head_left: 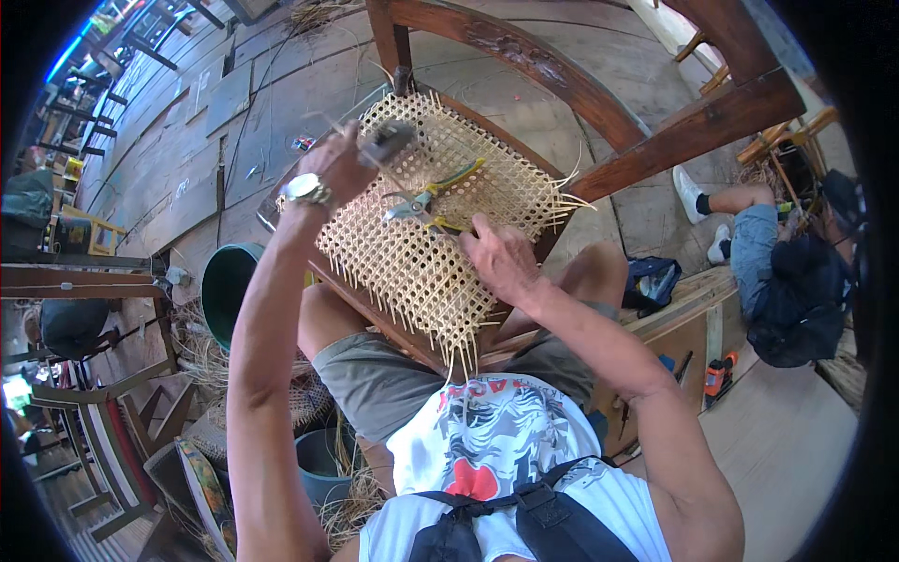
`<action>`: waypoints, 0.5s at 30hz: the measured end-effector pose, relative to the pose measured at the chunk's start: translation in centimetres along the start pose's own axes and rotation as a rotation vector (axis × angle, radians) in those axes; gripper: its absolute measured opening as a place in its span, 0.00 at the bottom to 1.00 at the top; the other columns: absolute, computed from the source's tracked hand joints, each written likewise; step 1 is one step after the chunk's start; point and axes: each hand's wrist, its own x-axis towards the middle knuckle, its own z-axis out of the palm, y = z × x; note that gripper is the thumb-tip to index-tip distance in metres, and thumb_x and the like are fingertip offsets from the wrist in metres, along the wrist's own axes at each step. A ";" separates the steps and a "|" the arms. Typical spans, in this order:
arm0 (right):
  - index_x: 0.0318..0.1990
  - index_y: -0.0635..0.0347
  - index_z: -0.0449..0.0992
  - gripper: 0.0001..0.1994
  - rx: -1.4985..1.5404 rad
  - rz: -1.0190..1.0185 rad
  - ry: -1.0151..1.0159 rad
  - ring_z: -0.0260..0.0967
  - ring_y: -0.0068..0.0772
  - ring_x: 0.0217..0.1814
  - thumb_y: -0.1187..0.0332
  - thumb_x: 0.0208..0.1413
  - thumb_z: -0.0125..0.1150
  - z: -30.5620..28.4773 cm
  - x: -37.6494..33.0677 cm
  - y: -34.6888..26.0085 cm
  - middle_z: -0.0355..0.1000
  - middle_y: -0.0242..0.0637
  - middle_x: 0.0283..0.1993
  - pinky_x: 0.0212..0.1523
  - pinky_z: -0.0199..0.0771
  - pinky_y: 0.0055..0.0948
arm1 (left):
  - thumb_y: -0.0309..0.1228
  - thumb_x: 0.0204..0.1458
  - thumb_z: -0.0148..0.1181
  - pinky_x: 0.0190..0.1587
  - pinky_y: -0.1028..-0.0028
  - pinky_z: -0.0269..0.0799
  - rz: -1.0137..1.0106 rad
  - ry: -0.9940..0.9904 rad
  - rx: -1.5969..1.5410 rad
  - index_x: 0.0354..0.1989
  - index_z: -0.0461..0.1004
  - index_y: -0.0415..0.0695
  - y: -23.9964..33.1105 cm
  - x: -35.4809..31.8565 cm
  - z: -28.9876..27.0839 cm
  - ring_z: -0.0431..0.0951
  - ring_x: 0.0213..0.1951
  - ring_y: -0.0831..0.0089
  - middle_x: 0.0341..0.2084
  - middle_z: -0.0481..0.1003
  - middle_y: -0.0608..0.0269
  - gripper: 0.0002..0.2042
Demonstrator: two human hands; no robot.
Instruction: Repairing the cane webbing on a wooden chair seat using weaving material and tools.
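A woven cane seat (403,258) in a dark wooden chair frame (599,122) lies over my lap, with loose strand ends sticking out along its edges. My left hand (345,167), wearing a watch (306,188), is raised above the seat's far left part. It is closed around a motion-blurred tool with a dark grey head, apparently a hammer (389,142). My right hand (503,259) rests on the right side of the seat, fingers bent together at the weave; what they pinch, if anything, is hidden. Yellow-handled pliers (426,201) lie on the cane between both hands.
A green bucket (229,292) stands left of my knee, and another bucket (323,461) sits lower beside cane scraps (346,515). Another person (777,253) sits at the right. An orange-and-black tool (718,377) lies on the wood there. Chair frames (103,440) stand lower left.
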 end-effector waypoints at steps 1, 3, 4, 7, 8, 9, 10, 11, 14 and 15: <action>0.32 0.60 0.75 0.04 -0.037 -0.015 0.021 0.76 0.43 0.27 0.73 0.56 0.54 0.2 0.1 0.1 0.67 0.45 0.36 0.29 0.78 0.41 | 0.54 0.47 0.68 0.40 0.58 0.79 -0.040 0.074 -0.003 0.61 0.62 0.41 -1.0 -0.9 -0.8 0.83 0.36 0.51 0.35 0.81 0.45 0.40; 0.31 0.59 0.75 0.04 -0.024 -0.010 0.046 0.76 0.43 0.26 0.73 0.56 0.54 0.7 0.7 0.3 0.67 0.46 0.35 0.27 0.78 0.41 | 0.57 0.46 0.70 0.42 0.64 0.78 -0.147 0.175 -0.085 0.66 0.59 0.37 -3.6 -3.1 -2.7 0.84 0.37 0.58 0.35 0.82 0.47 0.46; 0.31 0.59 0.74 0.04 -0.011 -0.005 0.070 0.75 0.42 0.25 0.72 0.57 0.54 1.0 1.1 0.5 0.66 0.46 0.35 0.25 0.77 0.41 | 0.57 0.45 0.70 0.42 0.66 0.78 -0.236 0.193 -0.160 0.65 0.59 0.33 -4.9 -4.6 -3.5 0.84 0.38 0.61 0.35 0.82 0.47 0.47; 0.31 0.60 0.73 0.06 0.008 -0.001 0.116 0.75 0.41 0.24 0.71 0.59 0.53 1.9 2.8 1.0 0.66 0.46 0.34 0.22 0.76 0.40 | 0.49 0.50 0.71 0.38 0.73 0.75 -0.334 0.103 -0.439 0.56 0.68 0.29 -7.5 -10.9 -4.6 0.82 0.37 0.72 0.28 0.82 0.56 0.37; 0.31 0.60 0.73 0.06 -0.003 -0.006 0.140 0.75 0.41 0.24 0.71 0.59 0.53 2.2 3.4 1.3 0.66 0.46 0.34 0.22 0.76 0.40 | 0.42 0.55 0.69 0.36 0.77 0.74 -0.307 -0.060 -0.682 0.56 0.69 0.30 -7.6 -13.0 -4.3 0.81 0.35 0.76 0.30 0.81 0.58 0.30; 0.32 0.60 0.73 0.05 0.017 -0.020 0.118 0.74 0.41 0.24 0.71 0.60 0.53 2.4 3.8 1.6 0.65 0.45 0.34 0.23 0.76 0.40 | 0.35 0.56 0.68 0.36 0.78 0.74 -0.292 -0.074 -0.944 0.56 0.70 0.31 -6.9 -15.4 -3.2 0.80 0.34 0.77 0.32 0.80 0.60 0.25; 0.32 0.60 0.73 0.05 0.037 -0.032 0.092 0.74 0.40 0.24 0.72 0.60 0.53 2.5 4.2 1.7 0.65 0.45 0.34 0.23 0.76 0.40 | 0.32 0.56 0.68 0.38 0.78 0.74 -0.318 -0.091 -0.922 0.56 0.70 0.31 -6.0 -17.3 -2.1 0.79 0.34 0.78 0.34 0.80 0.61 0.24; 0.33 0.59 0.74 0.04 0.115 0.001 0.037 0.76 0.41 0.26 0.72 0.60 0.55 2.4 4.4 1.8 0.68 0.46 0.38 0.24 0.78 0.40 | 0.33 0.56 0.69 0.38 0.78 0.75 -0.307 -0.078 -0.939 0.57 0.69 0.31 -4.8 -18.9 -0.7 0.79 0.35 0.78 0.34 0.80 0.61 0.25; 0.34 0.57 0.75 0.04 0.254 0.036 0.113 0.78 0.41 0.31 0.71 0.60 0.55 0.9 4.5 1.9 0.71 0.47 0.45 0.27 0.79 0.40 | 0.41 0.49 0.73 0.38 0.71 0.76 -0.159 0.040 -0.659 0.55 0.73 0.39 -1.4 -22.1 2.3 0.82 0.35 0.68 0.39 0.81 0.59 0.28; 0.36 0.59 0.76 0.05 0.336 0.176 0.018 0.77 0.41 0.37 0.68 0.60 0.60 0.0 4.4 1.8 0.75 0.37 0.40 0.35 0.77 0.38 | 0.41 0.49 0.73 0.38 0.71 0.76 -0.155 0.034 -0.664 0.55 0.73 0.39 -0.9 -22.1 2.7 0.82 0.35 0.68 0.39 0.81 0.59 0.28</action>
